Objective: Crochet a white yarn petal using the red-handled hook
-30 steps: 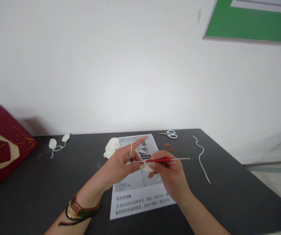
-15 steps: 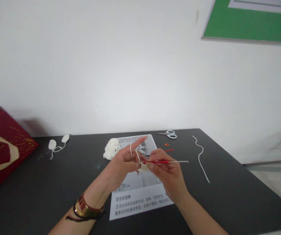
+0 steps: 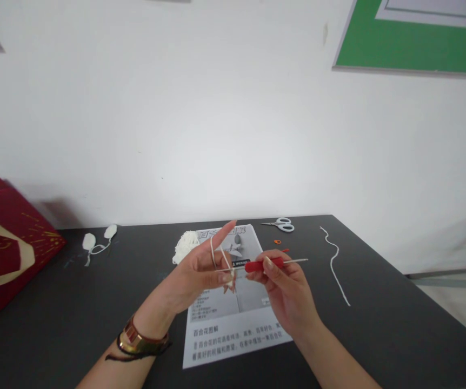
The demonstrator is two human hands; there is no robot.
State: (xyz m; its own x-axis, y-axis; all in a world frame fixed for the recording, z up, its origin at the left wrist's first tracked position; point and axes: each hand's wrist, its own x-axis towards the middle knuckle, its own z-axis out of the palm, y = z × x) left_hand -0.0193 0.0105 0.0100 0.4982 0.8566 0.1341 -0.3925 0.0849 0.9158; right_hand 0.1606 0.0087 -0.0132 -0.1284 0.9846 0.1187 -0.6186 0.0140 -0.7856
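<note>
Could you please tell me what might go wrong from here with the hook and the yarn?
The white yarn loops around the left hand's raised index finger, so it might slide off and slacken. The red-handled hook, gripped by the right hand, has its metal shaft running to the left hand, so a slip could poke a finger.

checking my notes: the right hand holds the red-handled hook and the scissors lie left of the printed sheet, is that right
Not quite: the head view shows the scissors lying right of the printed sheet, not left. The right hand does hold the red-handled hook.
</note>
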